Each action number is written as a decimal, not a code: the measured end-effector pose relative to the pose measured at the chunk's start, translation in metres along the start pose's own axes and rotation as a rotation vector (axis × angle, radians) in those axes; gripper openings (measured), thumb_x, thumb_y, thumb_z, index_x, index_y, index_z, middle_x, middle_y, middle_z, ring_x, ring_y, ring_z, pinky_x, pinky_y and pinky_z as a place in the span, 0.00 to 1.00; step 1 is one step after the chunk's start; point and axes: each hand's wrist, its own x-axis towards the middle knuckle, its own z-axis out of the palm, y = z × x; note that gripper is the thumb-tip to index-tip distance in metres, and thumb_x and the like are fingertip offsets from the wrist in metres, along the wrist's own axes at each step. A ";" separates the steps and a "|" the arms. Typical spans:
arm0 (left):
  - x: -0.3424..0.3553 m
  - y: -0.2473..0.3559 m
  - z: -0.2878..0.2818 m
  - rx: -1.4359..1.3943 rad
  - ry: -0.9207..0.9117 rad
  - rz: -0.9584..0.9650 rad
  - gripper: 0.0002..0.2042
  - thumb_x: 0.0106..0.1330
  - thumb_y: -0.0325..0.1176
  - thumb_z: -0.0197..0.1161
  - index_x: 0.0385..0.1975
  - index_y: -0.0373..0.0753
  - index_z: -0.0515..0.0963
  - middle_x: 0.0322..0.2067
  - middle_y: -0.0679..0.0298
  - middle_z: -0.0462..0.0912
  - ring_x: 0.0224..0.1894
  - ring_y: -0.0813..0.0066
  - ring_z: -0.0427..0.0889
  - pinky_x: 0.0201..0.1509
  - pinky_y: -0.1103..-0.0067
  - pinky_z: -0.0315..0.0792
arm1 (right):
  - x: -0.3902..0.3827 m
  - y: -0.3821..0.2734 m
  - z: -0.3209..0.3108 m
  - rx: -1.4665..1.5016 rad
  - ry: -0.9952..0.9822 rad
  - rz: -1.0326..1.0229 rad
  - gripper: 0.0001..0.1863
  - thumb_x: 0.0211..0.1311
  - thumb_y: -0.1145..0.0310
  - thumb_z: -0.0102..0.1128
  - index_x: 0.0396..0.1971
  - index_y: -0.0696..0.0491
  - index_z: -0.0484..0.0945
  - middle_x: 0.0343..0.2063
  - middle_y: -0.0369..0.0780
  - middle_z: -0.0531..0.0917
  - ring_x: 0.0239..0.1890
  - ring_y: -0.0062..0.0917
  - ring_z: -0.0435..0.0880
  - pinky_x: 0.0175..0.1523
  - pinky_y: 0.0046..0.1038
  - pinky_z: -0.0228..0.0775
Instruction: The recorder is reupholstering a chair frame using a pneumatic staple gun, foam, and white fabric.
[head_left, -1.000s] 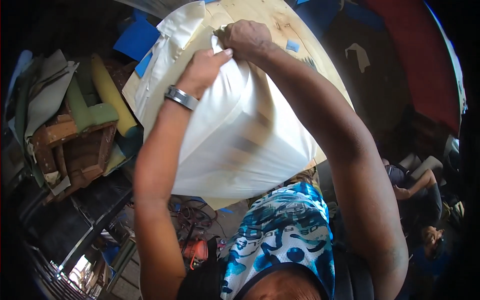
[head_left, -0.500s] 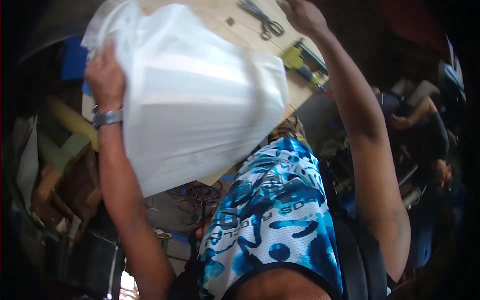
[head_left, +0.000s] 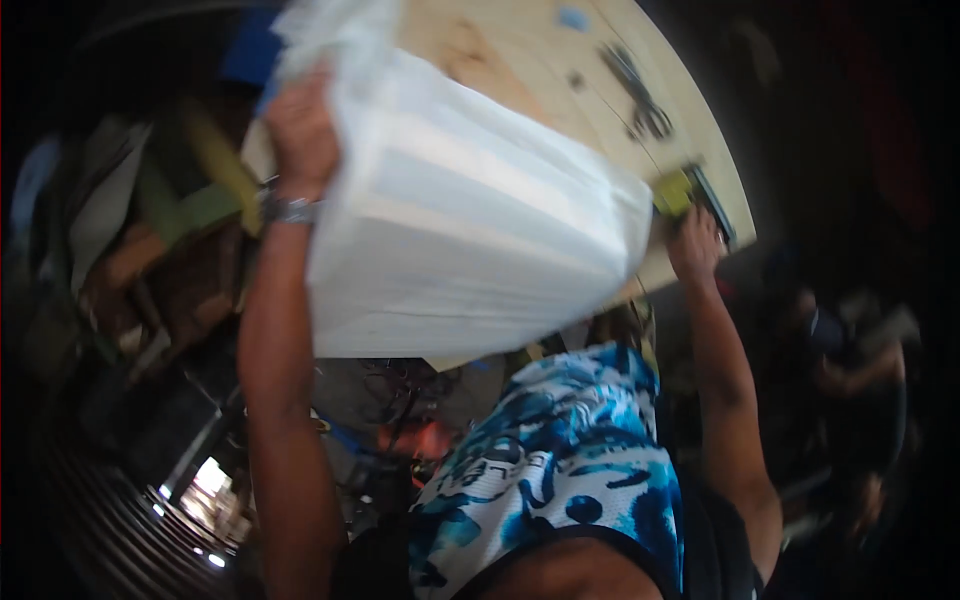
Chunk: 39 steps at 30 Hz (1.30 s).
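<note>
A white cloth-covered piece (head_left: 480,215), wide and faintly striped, stands tilted before me at the table's near left edge. My left hand (head_left: 303,135), with a metal watch at the wrist, is closed on the cloth at the left side; its fingertips are blurred. To the right of the cloth lies a lime-green and black staple gun (head_left: 673,192) on the tabletop. My right hand (head_left: 697,247) is over its handle with the fingers bent round it, partly hiding the tool. What lies under the white cloth is hidden.
On the pale wooden tabletop (head_left: 530,70) lie dark-handled scissors (head_left: 640,95), a small dark piece (head_left: 575,80) and a blue scrap (head_left: 573,18). Wooden frames and foam (head_left: 165,220) are piled at left. Another person (head_left: 860,350) is at the far right.
My right hand has come down from the table's far right side onto the staple gun. The view has shifted, and my left hand keeps its hold on the white cloth.
</note>
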 end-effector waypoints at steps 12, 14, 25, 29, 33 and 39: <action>0.006 0.023 0.053 -0.430 0.024 0.133 0.17 0.69 0.44 0.55 0.30 0.34 0.78 0.26 0.49 0.80 0.31 0.51 0.80 0.39 0.64 0.72 | -0.037 -0.009 -0.233 0.679 -0.403 -0.025 0.21 0.61 0.52 0.58 0.38 0.58 0.72 0.22 0.41 0.79 0.25 0.24 0.79 0.31 0.28 0.70; 0.010 0.028 0.061 -0.526 0.135 0.123 0.20 0.70 0.47 0.52 0.32 0.34 0.79 0.28 0.48 0.81 0.32 0.51 0.80 0.39 0.65 0.72 | -0.053 -0.042 -0.303 0.823 -0.415 -0.027 0.19 0.62 0.56 0.56 0.41 0.59 0.73 0.23 0.37 0.79 0.25 0.18 0.75 0.31 0.23 0.68; 0.042 0.046 0.074 -0.536 -0.077 -0.037 0.25 0.70 0.53 0.45 0.34 0.38 0.81 0.33 0.49 0.84 0.38 0.49 0.82 0.45 0.62 0.74 | 0.001 -0.232 -0.455 0.622 -0.335 -0.364 0.34 0.67 0.38 0.43 0.26 0.58 0.78 0.13 0.35 0.75 0.15 0.16 0.73 0.24 0.21 0.64; 0.053 0.054 0.083 -0.486 -0.037 -0.016 0.24 0.71 0.54 0.45 0.35 0.40 0.81 0.33 0.51 0.84 0.38 0.51 0.83 0.44 0.62 0.75 | 0.016 -0.248 -0.457 0.495 -0.389 -0.314 0.34 0.66 0.37 0.45 0.27 0.59 0.78 0.15 0.36 0.76 0.16 0.19 0.75 0.25 0.21 0.66; 0.055 0.062 0.080 -0.490 0.102 0.027 0.22 0.71 0.52 0.46 0.33 0.40 0.80 0.29 0.50 0.84 0.34 0.50 0.83 0.41 0.61 0.76 | 0.020 -0.249 -0.457 0.417 -0.384 -0.305 0.33 0.66 0.38 0.46 0.30 0.59 0.78 0.15 0.37 0.76 0.15 0.19 0.76 0.25 0.21 0.68; 0.053 0.062 0.071 -0.440 0.057 0.039 0.20 0.72 0.50 0.45 0.37 0.40 0.79 0.26 0.51 0.83 0.31 0.52 0.83 0.37 0.63 0.76 | 0.032 -0.251 -0.441 0.296 -0.340 -0.387 0.39 0.64 0.32 0.41 0.25 0.58 0.79 0.12 0.37 0.77 0.14 0.18 0.79 0.24 0.22 0.72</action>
